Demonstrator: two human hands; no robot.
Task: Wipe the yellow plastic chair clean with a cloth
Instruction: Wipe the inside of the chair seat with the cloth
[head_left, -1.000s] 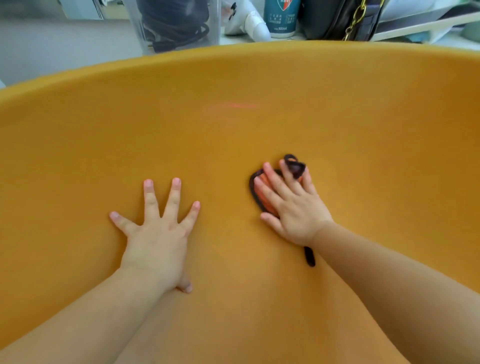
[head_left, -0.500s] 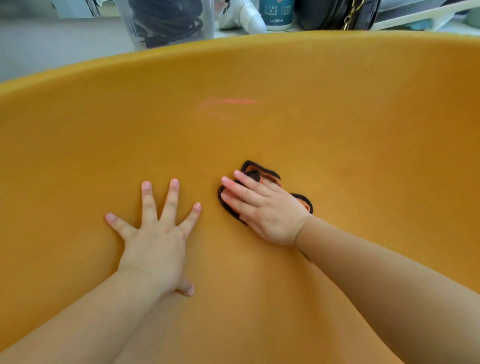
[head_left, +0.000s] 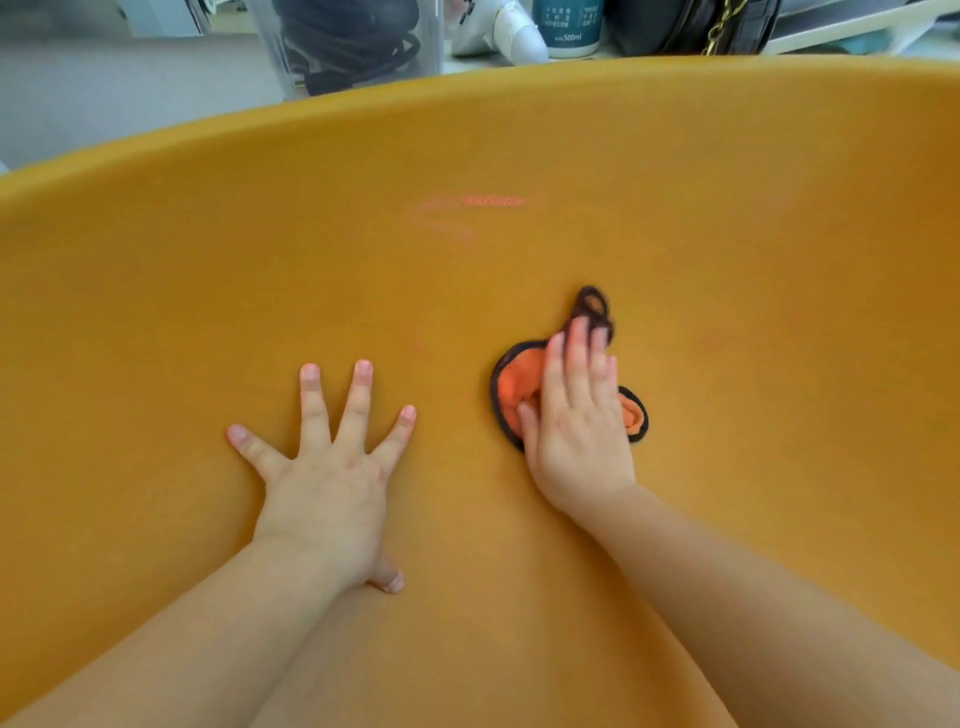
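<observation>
The yellow plastic chair (head_left: 727, 249) fills almost the whole view, its curved rim arching across the top. My left hand (head_left: 332, 473) lies flat on the chair surface with the fingers spread wide. To its right, my right hand (head_left: 576, 415) presses with straight fingers on a small orange cloth with a dark border (head_left: 514, 389), which is bunched against the chair. A dark loop of the cloth sticks out beyond my fingertips. A faint pink smear (head_left: 483, 202) marks the chair above the hands.
Beyond the chair rim stand a clear container holding dark cables (head_left: 353, 41), a white object (head_left: 504, 31), a teal 500 ml bottle (head_left: 569, 26) and a black bag with a gold chain (head_left: 691, 23).
My right hand has swung the cloth back to the right and turned its fingers upward, after sliding it left half a second ago. My left hand has stayed planted in place.
</observation>
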